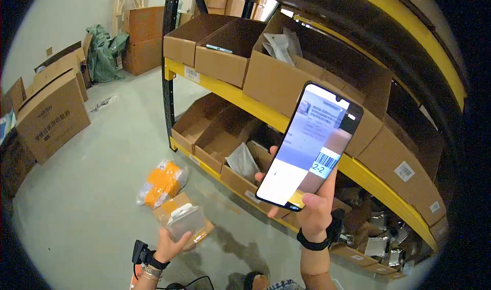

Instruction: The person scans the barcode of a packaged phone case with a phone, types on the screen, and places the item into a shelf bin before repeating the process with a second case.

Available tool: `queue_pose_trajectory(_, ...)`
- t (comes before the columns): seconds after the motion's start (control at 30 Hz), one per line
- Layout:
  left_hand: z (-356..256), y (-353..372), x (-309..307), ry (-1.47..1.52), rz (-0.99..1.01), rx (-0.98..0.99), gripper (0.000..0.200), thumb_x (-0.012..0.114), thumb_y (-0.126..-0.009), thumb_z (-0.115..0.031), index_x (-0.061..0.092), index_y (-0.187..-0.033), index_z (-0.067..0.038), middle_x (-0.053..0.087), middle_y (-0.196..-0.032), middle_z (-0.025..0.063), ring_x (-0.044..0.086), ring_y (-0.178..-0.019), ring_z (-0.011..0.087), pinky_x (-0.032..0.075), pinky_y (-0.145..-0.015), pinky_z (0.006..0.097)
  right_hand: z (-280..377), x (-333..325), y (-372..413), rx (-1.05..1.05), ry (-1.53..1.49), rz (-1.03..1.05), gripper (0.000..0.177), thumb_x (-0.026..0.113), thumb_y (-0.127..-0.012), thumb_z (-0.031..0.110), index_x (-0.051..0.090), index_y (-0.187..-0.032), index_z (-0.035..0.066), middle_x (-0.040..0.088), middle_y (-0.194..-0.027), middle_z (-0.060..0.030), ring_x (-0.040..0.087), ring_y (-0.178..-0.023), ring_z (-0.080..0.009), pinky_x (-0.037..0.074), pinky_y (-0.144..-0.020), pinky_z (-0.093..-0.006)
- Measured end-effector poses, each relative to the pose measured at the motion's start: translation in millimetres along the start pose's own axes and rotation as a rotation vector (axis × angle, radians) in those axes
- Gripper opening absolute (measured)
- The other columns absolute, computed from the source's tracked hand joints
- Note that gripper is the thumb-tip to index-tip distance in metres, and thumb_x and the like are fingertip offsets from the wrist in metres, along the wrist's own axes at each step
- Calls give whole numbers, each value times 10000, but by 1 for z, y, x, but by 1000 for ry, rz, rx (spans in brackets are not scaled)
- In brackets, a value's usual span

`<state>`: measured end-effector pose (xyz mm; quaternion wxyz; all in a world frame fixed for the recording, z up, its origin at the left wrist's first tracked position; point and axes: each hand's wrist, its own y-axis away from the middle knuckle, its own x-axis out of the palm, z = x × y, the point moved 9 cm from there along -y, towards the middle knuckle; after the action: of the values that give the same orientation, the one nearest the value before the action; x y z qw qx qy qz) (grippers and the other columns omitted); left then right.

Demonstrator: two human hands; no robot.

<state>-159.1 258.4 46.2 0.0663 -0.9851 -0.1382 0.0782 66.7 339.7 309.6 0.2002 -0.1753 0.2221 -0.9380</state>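
My right hand (318,208) is wrapped round a smartphone (307,146), held upright and tilted. Its lit screen shows a barcode label reading "2-2" beside a page of text. My left hand (171,246) grips a translucent grey plastic package (186,226) with something white at its top; I cannot make out the contents. Behind that package, a cardboard box (171,204) with shiny tape shows in part. A bundle in clear wrap with orange tape (164,183) lies on the floor just beyond the box.
Yellow-and-black shelving (225,88) curves along the right, carrying open cardboard bins (220,67) with barcode labels (404,171). A grey bag (243,161) sits in a lower bin. Large cartons (56,113) and a green sack (102,54) stand at the left. A cable (202,278) runs near my feet.
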Motion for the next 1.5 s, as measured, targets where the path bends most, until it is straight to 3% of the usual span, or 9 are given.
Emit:
queue_pose_trajectory(0.23, 40, 6, 2, -4, 69, -68, 500, 668, -781, -133, 464, -1203, 38, 561, -1152, 133, 556, -1011, 228, 428, -898, 364, 5, -1, 5, -64, 103, 18, 792, 471, -724, 236, 74, -1395, 100, 341, -1283, -362, 560, -957, -498, 584, -487, -390)
queue_pose_trajectory(0.33, 9, 7, -13, 284, -313, 139, 529, 620, -799, -48, 403, -1275, 32, 484, -1241, 141, 478, -1129, 221, 373, -960, 347, 1, 1, 9, -41, 30, 43, 791, 470, -732, 240, 70, -1401, 108, 322, -1296, -363, 555, -966, -500, 583, -476, -390)
queue_pose_trajectory(0.6, -67, -2, 1, 8, 106, -6, 478, 589, -827, -31, 456, -1286, -23, 485, -1296, 101, 485, -1131, 179, 347, -972, 305, -52, 4, 47, 242, -62, 41, 829, 485, -706, 153, 54, -1412, 105, 288, -1323, -351, 555, -961, -501, 591, -497, -425)
queue_pose_trajectory(0.83, -115, -2, 10, -1, 130, 248, 451, 475, -870, -68, 440, -1319, -63, 478, -1292, 142, 430, -1198, 239, 320, -994, 339, -125, 31, 91, 525, -61, 74, 795, 561, -683, 120, 168, -1370, 51, 380, -1271, -322, 618, -896, -409, 590, -464, -336)
queue_pose_trajectory(0.97, -106, -2, 13, 172, 161, 98, 501, 455, -879, -197, 386, -1339, -12, 419, -1331, 167, 393, -1240, 261, 267, -1036, 353, -147, 35, 101, 709, -98, 125, 803, 592, -683, 181, 186, -1356, 15, 406, -1261, -303, 619, -920, -372, 595, -536, -351)
queue_pose_trajectory(1.03, -98, 1, 14, 216, 191, 119, 505, 455, -871, -134, 364, -1357, -34, 437, -1271, 196, 412, -1198, 292, 295, -1007, 365, -160, 37, 107, 698, -107, 139, 815, 600, -680, 221, 193, -1352, 4, 418, -1257, -297, 610, -948, -353, 586, -628, -371)
queue_pose_trajectory(1.17, -93, 10, 18, 29, 225, 195, 615, 504, -838, -197, 291, -1373, 20, 425, -1253, 221, 426, -1138, 307, 312, -978, 377, -170, 44, 111, 647, -185, 197, 835, 558, -709, 127, 65, -1379, 48, 444, -1227, -283, 615, -942, -318, 560, -495, -275)
queue_pose_trajectory(1.37, -96, 15, 29, 58, 372, 289, 781, 522, -732, -164, 177, -1395, 59, 304, -1348, 247, 335, -1203, 336, 246, -1024, 404, -169, 38, 114, 696, -200, 137, 851, 515, -693, 109, 28, -1389, 58, 434, -1237, -295, 624, -913, -357, 561, -488, -286)
queue_pose_trajectory(1.5, -94, 15, 35, -1, 444, 236, 911, 550, -664, -239, 115, -1408, 56, 156, -1472, 206, 150, -1369, 305, 117, -1096, 400, -167, 33, 115, 739, -126, 126, 854, 511, -671, 229, 101, -1385, 6, 432, -1245, -265, 554, -1039, -360, 536, -724, -404)
